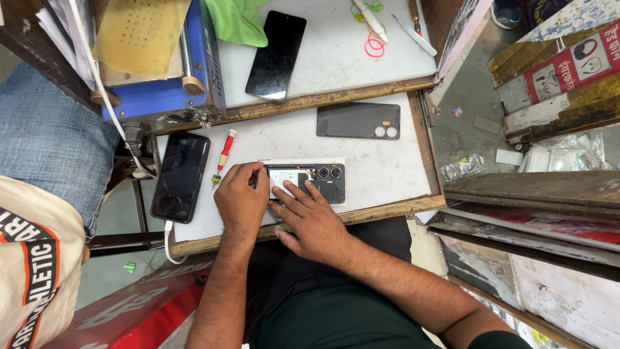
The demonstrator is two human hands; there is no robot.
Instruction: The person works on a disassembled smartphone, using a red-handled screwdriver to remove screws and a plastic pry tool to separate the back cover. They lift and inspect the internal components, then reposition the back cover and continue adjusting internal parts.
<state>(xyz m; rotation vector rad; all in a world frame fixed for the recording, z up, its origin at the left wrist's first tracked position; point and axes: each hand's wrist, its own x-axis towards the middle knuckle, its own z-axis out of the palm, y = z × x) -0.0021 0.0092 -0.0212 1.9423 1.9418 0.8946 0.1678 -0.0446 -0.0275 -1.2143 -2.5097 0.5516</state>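
An opened phone (320, 179) lies face down on a white pad, its inner board and two camera lenses showing. My left hand (241, 197) curls over the phone's left end, fingertips pinched at its upper left corner; whether it holds a small tool I cannot tell. My right hand (309, 218) lies flat with fingers spread, pressing on the phone's lower left part. The phone's removed dark back cover (358, 121) rests farther back on the same board. A red-handled screwdriver (224, 155) lies just left of my left hand.
A black phone (180, 176) on a white cable sits at the left of the board. Another dark phone (276, 55), a green cloth (237, 21), tweezers and pink rubber bands lie on the upper shelf. A blue machine (161, 71) stands upper left. A person in jeans (48, 139) stands at left.
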